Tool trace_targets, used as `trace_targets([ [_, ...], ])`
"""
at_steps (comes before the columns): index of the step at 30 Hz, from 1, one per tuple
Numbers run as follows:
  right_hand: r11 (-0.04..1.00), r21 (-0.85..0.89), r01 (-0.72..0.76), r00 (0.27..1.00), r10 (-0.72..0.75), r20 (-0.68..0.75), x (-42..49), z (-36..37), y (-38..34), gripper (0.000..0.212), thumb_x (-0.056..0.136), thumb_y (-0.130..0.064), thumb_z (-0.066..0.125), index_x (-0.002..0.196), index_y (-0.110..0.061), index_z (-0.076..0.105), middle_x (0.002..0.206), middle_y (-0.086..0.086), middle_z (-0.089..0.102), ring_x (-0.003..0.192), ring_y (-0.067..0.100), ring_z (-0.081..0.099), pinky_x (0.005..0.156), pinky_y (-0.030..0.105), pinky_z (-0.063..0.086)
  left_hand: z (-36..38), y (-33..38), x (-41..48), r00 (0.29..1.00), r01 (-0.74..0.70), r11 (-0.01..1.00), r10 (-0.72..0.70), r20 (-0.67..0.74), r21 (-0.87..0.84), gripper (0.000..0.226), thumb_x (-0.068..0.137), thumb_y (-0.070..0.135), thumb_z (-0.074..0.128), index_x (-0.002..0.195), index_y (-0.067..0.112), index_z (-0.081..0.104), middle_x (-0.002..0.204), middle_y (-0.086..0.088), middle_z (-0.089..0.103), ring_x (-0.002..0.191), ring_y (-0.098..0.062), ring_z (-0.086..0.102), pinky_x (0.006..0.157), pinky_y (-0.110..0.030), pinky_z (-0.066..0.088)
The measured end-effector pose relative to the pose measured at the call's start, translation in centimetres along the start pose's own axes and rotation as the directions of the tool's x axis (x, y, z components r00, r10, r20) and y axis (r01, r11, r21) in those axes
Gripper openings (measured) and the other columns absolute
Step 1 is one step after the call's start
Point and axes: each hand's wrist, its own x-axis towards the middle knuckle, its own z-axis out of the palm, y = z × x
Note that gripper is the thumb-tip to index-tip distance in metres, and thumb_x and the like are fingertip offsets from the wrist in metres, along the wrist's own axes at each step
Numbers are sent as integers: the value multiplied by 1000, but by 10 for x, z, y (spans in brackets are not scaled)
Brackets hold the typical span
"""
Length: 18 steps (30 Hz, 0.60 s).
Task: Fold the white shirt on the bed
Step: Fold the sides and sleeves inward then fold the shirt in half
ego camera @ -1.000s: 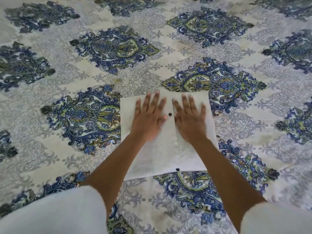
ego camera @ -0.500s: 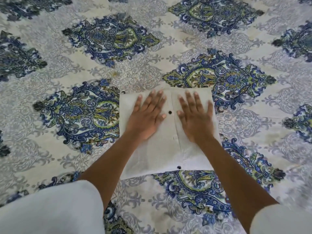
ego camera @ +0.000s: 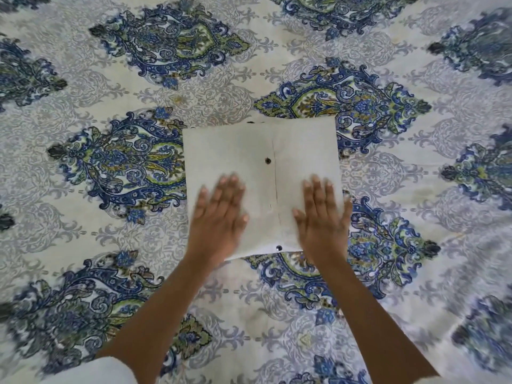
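The white shirt point(ego camera: 249, 151) lies folded into a flat, roughly square packet on the bed, its button placket running down the middle with two dark buttons showing. My left hand point(ego camera: 219, 214) lies flat, fingers straight, on the packet's near left part. My right hand point(ego camera: 321, 217) lies flat in the same way on the near right part, its outer edge at the packet's right border. Both hands are slightly blurred. Neither hand grips any cloth.
The bedspread point(ego camera: 110, 87) is pale with large blue and green paisley medallions and spreads out on all sides of the shirt. White sleeves point(ego camera: 94, 370) show at the bottom corners.
Both hands have slid from the packet's far middle, close together, toward me and apart, to its near left and near right parts. The view has shifted, and the shirt has stayed folded.
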Motion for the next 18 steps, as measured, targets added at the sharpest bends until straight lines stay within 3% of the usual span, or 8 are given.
trace_targets([
  [3,989,75,-124,992,125,-5,-10,-5,2,61,96,-50,10,147,-16,7,156,8,13,144,21,9,112,53,-1,-6,-13,-18,995,102,994,-102,-14,-36,66,98,44,18,149,11,-7,157,-10,-10,145,-24,-10,117,-42,-9],
  [6,998,69,3,998,-7,61,-22,0,-7,61,96,-48,12,149,-17,3,157,5,5,144,20,3,113,52,2,0,1,-28,993,-115,993,115,8,-31,60,99,42,12,150,13,0,158,-9,-4,146,-26,1,118,-45,1],
  [7,998,59,26,997,-31,77,-25,3,-2,61,96,-48,11,149,-19,2,157,2,1,145,19,0,113,51,2,2,-1,-29,993,-119,993,119,1,-24,59,99,41,13,150,14,3,158,-8,-2,146,-25,1,118,-45,3],
  [10,981,138,-139,986,123,115,-33,-6,19,66,92,-53,6,150,-21,0,158,-1,-6,144,19,-8,116,47,-2,4,-19,-37,999,34,998,-34,-10,-55,61,97,44,13,150,14,5,158,-7,-2,146,-24,-2,118,-46,0],
  [12,902,330,-278,960,254,115,-27,-23,27,69,91,-51,12,150,-15,10,158,6,5,145,25,2,116,46,8,-7,-29,-38,980,194,965,-200,-18,-179,67,95,48,12,150,11,1,158,-10,-2,145,-23,-4,117,-41,-2],
  [14,804,516,-294,953,285,99,-3,-32,31,64,92,-46,26,143,-8,32,146,16,33,134,33,27,108,46,25,-17,-34,-22,912,350,798,-411,-17,-490,67,97,45,26,149,5,7,155,-16,13,143,-25,9,116,-39,10],
  [16,673,655,-344,932,332,148,27,-41,29,57,90,-50,41,125,-6,51,116,16,54,108,32,49,91,40,40,-26,-37,3,804,407,396,-582,117,-823,57,97,30,46,142,0,27,130,-19,50,124,-34,44,99,-42,39],
  [18,469,771,-432,893,341,293,52,-53,23,50,87,-51,53,109,-6,57,87,5,57,78,19,54,68,30,41,-34,-40,22,728,431,57,-611,309,-901,41,93,19,55,126,-2,45,104,-14,63,97,-33,59,79,-38,47],
])
